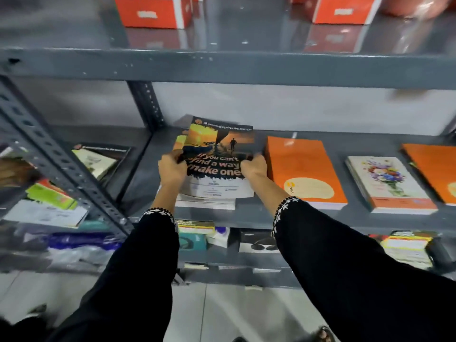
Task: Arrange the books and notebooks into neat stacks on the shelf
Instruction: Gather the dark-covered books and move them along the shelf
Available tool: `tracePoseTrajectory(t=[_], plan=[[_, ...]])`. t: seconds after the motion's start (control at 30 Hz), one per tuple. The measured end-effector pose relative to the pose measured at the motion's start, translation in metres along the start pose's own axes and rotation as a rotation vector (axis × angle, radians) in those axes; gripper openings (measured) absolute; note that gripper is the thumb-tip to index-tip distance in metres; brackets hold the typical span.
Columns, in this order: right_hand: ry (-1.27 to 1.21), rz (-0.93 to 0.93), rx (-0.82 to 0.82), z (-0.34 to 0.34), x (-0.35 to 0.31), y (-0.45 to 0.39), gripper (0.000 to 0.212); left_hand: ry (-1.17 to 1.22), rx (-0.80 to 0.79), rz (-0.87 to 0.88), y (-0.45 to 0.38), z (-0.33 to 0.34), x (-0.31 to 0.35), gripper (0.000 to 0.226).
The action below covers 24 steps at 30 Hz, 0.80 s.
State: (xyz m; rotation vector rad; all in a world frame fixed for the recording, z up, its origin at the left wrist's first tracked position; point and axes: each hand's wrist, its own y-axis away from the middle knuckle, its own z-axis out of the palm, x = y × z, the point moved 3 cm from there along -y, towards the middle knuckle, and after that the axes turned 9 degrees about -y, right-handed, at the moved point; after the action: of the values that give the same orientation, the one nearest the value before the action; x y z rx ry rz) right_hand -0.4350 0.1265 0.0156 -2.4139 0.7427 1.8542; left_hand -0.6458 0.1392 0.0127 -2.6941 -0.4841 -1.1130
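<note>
A notebook with a sunset cover and white lettering [217,149] lies on top of a small stack of like notebooks [204,203] on the grey middle shelf [259,215]. My left hand [171,169] grips its left edge and my right hand [254,166] grips its right edge. The top notebook sits slightly askew over the one beneath. To the right lie an orange book stack [303,169], a floral-cover notebook stack [389,183] and another orange book [434,169] cut off by the frame.
A slotted grey upright [61,164] slants across the left. Behind it lie a dark-framed notebook [98,159] and loose packets [49,198]. Orange boxes [153,11] stand on the upper shelf. The lower shelf holds packaged goods [197,235]. Tiled floor below.
</note>
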Motion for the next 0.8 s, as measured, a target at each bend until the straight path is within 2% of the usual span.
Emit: tracePoseTrajectory(t=[0.17, 0.43, 0.5, 0.6, 0.7, 0.8], plan=[[0.08, -0.055, -0.114, 0.022, 0.008, 0.003, 0.05, 0.018, 0.03, -0.082, -0.009, -0.01, -0.024, 0.033], [0.225, -0.179, -0.209, 0.017, 0.011, -0.004, 0.044, -0.264, 0.067, -0.2, 0.002, 0.004, -0.02, 0.033], [0.228, -0.226, -0.191, 0.004, 0.008, -0.008, 0.041, -0.344, 0.113, -0.154, 0.008, 0.014, -0.005, 0.037], [0.25, -0.298, -0.138, -0.024, 0.008, -0.023, 0.034, -0.317, 0.155, -0.062, 0.022, 0.037, 0.028, 0.038], [0.251, -0.344, -0.08, -0.075, 0.011, -0.044, 0.031, -0.234, 0.18, 0.049, 0.047, 0.077, 0.079, 0.031], [0.264, -0.371, -0.015, -0.143, 0.022, -0.065, 0.035, -0.197, 0.13, 0.144, 0.081, 0.132, 0.132, 0.026]])
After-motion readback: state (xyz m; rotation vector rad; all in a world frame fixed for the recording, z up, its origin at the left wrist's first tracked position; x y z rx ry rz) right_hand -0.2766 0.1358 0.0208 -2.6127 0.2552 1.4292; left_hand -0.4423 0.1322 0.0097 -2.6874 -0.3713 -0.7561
